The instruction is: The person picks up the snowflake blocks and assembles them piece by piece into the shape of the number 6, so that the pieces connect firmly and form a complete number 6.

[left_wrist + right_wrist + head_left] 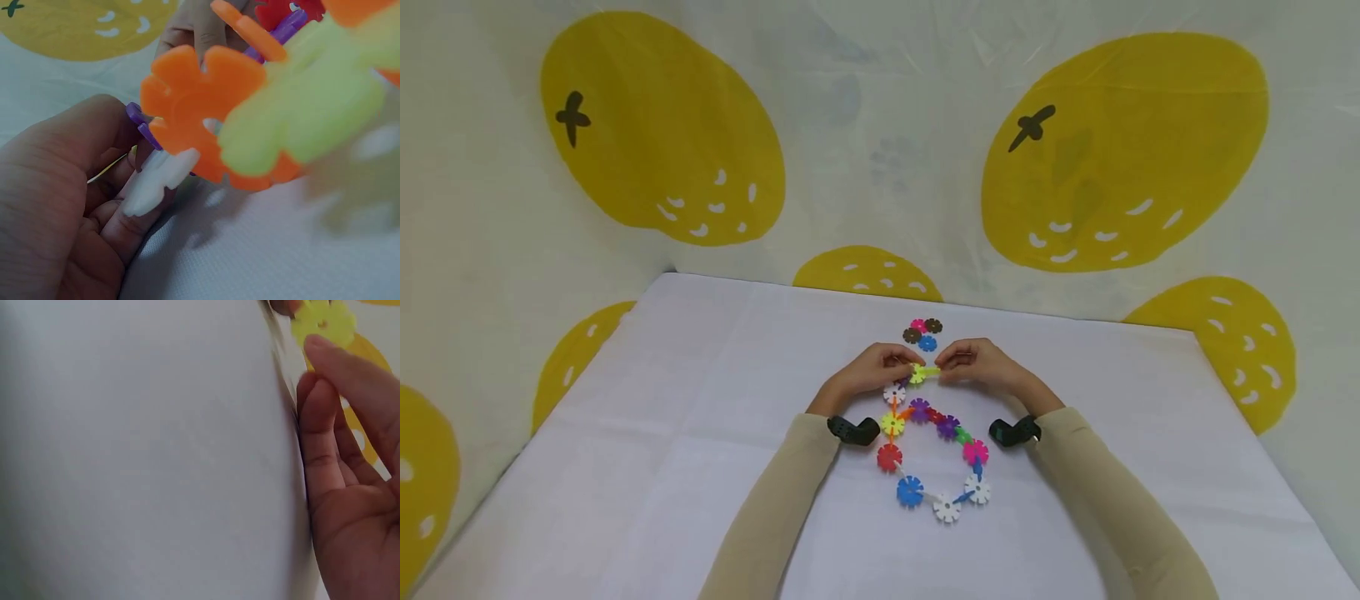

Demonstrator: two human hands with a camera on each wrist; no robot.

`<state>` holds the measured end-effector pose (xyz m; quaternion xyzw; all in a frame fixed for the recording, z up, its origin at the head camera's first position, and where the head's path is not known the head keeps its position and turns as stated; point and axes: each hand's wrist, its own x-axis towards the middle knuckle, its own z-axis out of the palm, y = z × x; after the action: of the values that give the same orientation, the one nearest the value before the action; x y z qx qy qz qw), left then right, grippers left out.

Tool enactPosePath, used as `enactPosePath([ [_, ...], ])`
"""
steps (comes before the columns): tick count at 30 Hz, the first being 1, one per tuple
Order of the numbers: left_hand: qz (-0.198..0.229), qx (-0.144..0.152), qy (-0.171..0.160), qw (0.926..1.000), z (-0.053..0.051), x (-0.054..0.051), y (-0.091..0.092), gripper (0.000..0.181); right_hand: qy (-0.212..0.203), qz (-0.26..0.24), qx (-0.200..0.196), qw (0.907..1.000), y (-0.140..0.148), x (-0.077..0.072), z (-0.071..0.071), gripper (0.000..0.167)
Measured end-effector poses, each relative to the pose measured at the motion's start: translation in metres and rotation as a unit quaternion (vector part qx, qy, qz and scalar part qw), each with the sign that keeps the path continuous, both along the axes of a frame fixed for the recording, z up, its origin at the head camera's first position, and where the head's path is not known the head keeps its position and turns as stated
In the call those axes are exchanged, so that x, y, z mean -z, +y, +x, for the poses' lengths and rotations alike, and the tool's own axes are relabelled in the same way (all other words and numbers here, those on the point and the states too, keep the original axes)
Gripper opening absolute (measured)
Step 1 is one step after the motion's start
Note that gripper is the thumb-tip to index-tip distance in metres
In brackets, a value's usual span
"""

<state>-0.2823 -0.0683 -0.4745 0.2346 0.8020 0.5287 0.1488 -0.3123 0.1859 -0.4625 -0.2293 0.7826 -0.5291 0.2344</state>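
Observation:
My left hand (874, 367) pinches a yellow-green notched interlocking disc (917, 374) at the upper end of a chain of colourful discs. Opposite it, my right hand (977, 365) pinches another yellow-green disc (340, 324), which appears edge-on and meets the first in the head view. Below the left fingers, the chain runs through a purple piece (142, 127) and a white disc (894, 394). It joins a ring of linked discs at a yellow disc (892, 424). Close to the left wrist camera, an orange disc (178, 81) hides part of the work.
Several loose discs lie just beyond the hands: a pink one (918, 326), a blue one (928, 343) and brown ones (912, 335). The ring's lower part, with a blue disc (910, 492), lies between the forearms on the white tabletop (662, 433). A patterned curtain (880, 125) hangs behind.

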Motion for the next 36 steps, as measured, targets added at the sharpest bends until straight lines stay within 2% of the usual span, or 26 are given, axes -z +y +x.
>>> enactPosePath([
  [3,0.002,-0.001,-0.011,0.9999,0.000,-0.001,0.000,0.024,-0.003,0.012,0.014,0.9998,0.000,-0.003,-0.004,0.026],
  [10,0.005,0.008,-0.006,0.9999,0.001,0.000,0.000,0.022,0.022,0.027,0.096,0.9948,-0.017,-0.004,-0.011,0.028],
  [16,0.010,0.016,0.000,0.9998,0.001,0.001,-0.001,0.023,0.051,0.033,0.116,0.9913,-0.027,-0.001,-0.015,0.034],
  [21,0.013,0.018,0.001,0.9997,0.000,0.001,-0.001,0.023,0.041,0.041,0.130,0.9899,-0.032,0.000,-0.019,0.037],
  [29,0.015,0.019,-0.002,0.9997,0.001,0.000,0.000,0.024,0.021,0.056,0.154,0.9863,-0.028,-0.002,-0.016,0.039],
  [33,0.007,0.017,0.002,0.9998,0.000,0.001,0.000,0.026,-0.004,0.046,0.171,0.9842,-0.024,-0.002,-0.015,0.035],
  [36,0.002,0.015,0.005,0.9999,-0.001,0.002,0.000,0.026,-0.026,0.026,0.167,0.9852,-0.020,-0.001,-0.014,0.035],
])
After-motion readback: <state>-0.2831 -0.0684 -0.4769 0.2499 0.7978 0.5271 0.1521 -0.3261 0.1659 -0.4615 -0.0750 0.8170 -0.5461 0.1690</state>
